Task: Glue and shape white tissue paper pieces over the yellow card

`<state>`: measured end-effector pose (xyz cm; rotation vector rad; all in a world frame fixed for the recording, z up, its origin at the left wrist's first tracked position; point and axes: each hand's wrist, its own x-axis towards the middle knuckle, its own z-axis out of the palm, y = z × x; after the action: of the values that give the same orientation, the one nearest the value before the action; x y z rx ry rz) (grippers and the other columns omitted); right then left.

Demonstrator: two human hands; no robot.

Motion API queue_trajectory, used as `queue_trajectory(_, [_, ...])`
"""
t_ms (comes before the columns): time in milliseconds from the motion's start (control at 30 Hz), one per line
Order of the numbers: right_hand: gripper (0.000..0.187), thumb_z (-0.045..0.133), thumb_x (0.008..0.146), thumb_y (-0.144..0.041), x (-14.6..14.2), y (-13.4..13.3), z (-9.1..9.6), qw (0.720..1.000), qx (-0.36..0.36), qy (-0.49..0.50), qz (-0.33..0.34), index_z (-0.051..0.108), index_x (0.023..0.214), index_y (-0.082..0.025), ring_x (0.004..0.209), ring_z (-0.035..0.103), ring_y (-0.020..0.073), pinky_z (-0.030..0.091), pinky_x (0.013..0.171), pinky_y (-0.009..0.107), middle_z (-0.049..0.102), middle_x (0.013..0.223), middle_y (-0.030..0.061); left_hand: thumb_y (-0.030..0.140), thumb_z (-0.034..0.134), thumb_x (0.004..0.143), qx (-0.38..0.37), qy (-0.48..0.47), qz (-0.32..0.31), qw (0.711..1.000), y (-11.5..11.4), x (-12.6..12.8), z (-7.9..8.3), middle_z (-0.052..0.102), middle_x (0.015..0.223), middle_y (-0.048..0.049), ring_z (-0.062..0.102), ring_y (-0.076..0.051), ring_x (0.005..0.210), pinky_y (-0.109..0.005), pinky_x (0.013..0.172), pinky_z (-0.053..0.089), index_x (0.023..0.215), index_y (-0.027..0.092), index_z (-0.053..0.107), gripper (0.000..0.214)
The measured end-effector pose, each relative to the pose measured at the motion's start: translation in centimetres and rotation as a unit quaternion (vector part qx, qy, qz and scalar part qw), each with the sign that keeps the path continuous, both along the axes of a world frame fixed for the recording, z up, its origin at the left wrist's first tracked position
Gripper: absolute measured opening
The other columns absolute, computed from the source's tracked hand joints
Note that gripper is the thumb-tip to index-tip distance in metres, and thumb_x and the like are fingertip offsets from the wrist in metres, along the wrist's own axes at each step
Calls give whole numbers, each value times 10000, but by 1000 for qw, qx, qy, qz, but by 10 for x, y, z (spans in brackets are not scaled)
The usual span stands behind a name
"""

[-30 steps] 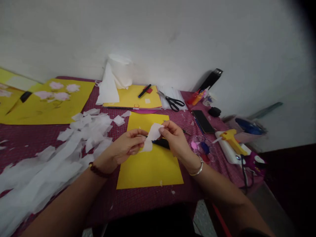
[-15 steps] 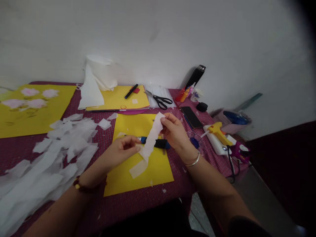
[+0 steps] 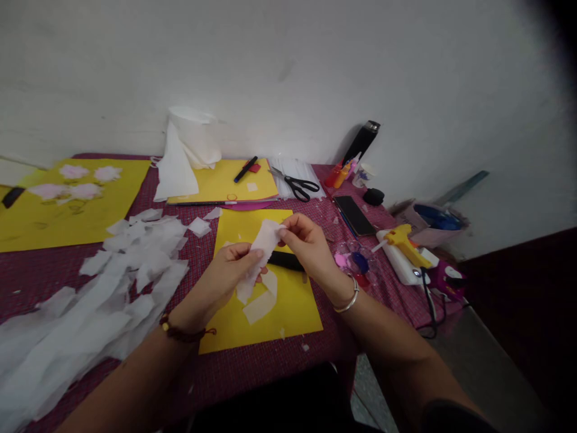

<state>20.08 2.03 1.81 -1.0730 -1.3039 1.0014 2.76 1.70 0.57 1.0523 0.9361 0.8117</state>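
Observation:
A pale, wavy-edged strip of tissue paper (image 3: pixel 265 238) is stretched between both my hands. My left hand (image 3: pixel 232 264) pinches it partway along, thumb on top. My right hand (image 3: pixel 306 240) holds its upper end between thumb and fingertips. The lower end hangs down over a yellow sheet (image 3: pixel 288 316). Another pale paper strip (image 3: pixel 261 308) lies bent on that sheet, just below my left hand. A black-handled tool (image 3: pixel 286 260) rests on the sheet behind my hands, partly covered by them.
White tissue pieces (image 3: pixel 135 258) are heaped at left. Pink paper flowers (image 3: pixel 85 190) lie on another yellow sheet (image 3: pixel 27 231). Scissors (image 3: pixel 297 183), a phone (image 3: pixel 354 214), a paint palette (image 3: pixel 356 261) and a corded yellow glue gun (image 3: pixel 406 243) sit behind and to the right.
My left hand has moved to the strip and now grips it. My right hand has shifted slightly, and the strip now lies between both hands.

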Motion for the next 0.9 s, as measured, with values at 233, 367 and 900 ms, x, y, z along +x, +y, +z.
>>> queue_trajectory(233, [89, 579, 847, -292, 3, -7, 3, 978, 111, -171, -42, 585, 807, -213, 741, 583, 140, 473, 711, 289, 640, 770, -4, 390, 762, 736, -107, -58, -71, 990, 1, -9, -6, 706, 653, -76, 594, -130, 474, -235, 470, 478, 754, 149, 691, 252])
queue_trajectory(367, [79, 567, 862, -277, 6, -7, 2, 971, 127, -195, -47, 582, 817, -213, 754, 599, 142, 476, 718, 289, 651, 788, 3, 379, 772, 734, -113, -50, -82, 989, 1, -12, -12, 711, 648, -61, 593, -121, 455, -203, 416, 436, 766, 155, 686, 241])
queue_trajectory(900, [110, 504, 945, -205, 8, -11, -1, 843, 276, -452, 90, 610, 929, -234, 1004, 623, 171, 380, 945, 375, 726, 1071, 18, 267, 724, 697, -77, -59, -32, 995, 0, -9, -2, 697, 658, -49, 577, -120, 519, -227, 527, 473, 736, 165, 699, 112])
